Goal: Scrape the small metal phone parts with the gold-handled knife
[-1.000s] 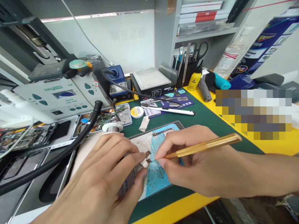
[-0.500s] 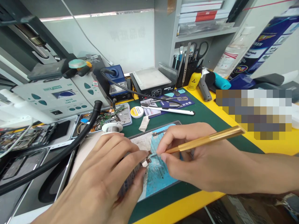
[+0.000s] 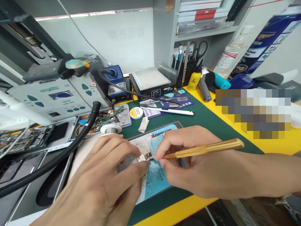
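Observation:
My right hand (image 3: 188,166) grips a slim gold-handled craft knife (image 3: 209,148) like a pen, its tip pointing left. The tip is at a small brown flex connector (image 3: 148,155) with a white piece (image 3: 141,158) beside it. My left hand (image 3: 101,179) pinches this part between thumb and fingers. A greyish flat body (image 3: 125,164) lies partly hidden under the left fingers; I cannot tell whether it is joined to the connector. Beneath both hands lies a blue and grey work mat (image 3: 160,179), scratched and smudged.
A solder spool (image 3: 110,129) stands just beyond my left hand. A black hose (image 3: 77,147) crosses the left side over opened devices. Farther back are a tray of circuit boards (image 3: 122,117), a round tin (image 3: 136,113), a white soldering iron (image 3: 174,111) and a hot plate (image 3: 152,80).
My left thumb has shifted up onto the flex part, which has turned and shows more of its white piece. The knife handle's rear end has dipped lower. The view has moved slightly.

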`<action>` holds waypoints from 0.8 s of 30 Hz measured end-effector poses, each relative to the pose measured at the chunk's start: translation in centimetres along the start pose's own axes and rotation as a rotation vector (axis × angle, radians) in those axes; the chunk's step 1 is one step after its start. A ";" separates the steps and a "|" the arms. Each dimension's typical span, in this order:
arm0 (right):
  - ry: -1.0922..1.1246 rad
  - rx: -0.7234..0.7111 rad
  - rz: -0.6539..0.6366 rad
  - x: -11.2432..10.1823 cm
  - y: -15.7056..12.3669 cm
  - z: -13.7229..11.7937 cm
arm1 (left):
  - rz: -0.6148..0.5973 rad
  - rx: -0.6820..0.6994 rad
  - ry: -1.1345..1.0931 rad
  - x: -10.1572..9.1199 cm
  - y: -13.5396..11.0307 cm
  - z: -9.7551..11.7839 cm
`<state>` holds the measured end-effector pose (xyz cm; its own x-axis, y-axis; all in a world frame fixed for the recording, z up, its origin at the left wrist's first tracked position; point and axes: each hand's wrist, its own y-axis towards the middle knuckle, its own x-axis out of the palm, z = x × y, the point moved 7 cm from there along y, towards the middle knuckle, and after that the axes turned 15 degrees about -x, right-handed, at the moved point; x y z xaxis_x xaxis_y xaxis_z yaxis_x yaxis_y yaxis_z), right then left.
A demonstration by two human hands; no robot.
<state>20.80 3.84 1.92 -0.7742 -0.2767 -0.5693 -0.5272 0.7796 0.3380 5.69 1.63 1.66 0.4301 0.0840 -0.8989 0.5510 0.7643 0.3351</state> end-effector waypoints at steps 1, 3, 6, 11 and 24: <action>-0.005 0.000 -0.008 0.0 0.0 0.0 | -0.023 -0.009 -0.001 0.0 0.0 0.0; -0.011 -0.006 -0.016 0.0 -0.1 0.0 | -0.071 -0.033 0.004 0.1 0.0 0.1; -0.025 -0.020 -0.024 0.1 -0.1 0.0 | -0.112 -0.053 0.023 0.2 0.0 0.0; -0.038 -0.044 -0.020 0.2 -0.2 -0.2 | -0.059 -0.013 0.019 0.0 -0.1 0.1; -0.071 -0.062 -0.083 0.2 -0.2 -0.4 | -0.090 -0.032 0.012 -0.1 0.1 0.3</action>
<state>20.59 3.41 2.09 -0.7015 -0.2966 -0.6480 -0.6106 0.7191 0.3318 5.88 1.54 1.90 0.3712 0.0217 -0.9283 0.5636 0.7893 0.2438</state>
